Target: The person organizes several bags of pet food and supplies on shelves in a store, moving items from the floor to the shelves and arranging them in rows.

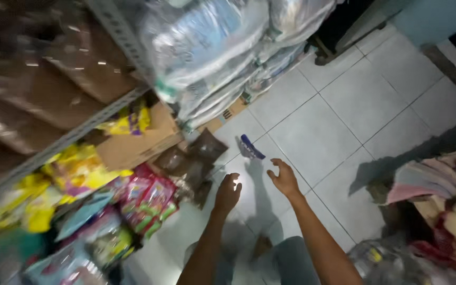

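Both arms reached out — I saw left hand (228, 193) and right hand (284, 178) half-open, empty; the packet (250, 148) lay just beyond on the floor (344, 121), ungrasped.

Place: a small shop's stockroom or storage corner, by the look of it.
Shelving: a grey slotted-metal rack (69, 138) runs along the left, loaded with brown packets above.
Bulk stock: big clear plastic bales (207, 47) of wrapped goods are stacked high against the rack.
Snack goods: yellow packets (77, 169) and red-and-green packets (148, 203) crowd the lower level, many of one kind together.
Packing: a flattened cardboard box (138, 142) lies among the stock.
Floor: pale square tiles (344, 105), with dark brown pouches (191, 163) set straight on them.
Side pile: folded cloths (439, 184) are heaped at the right.
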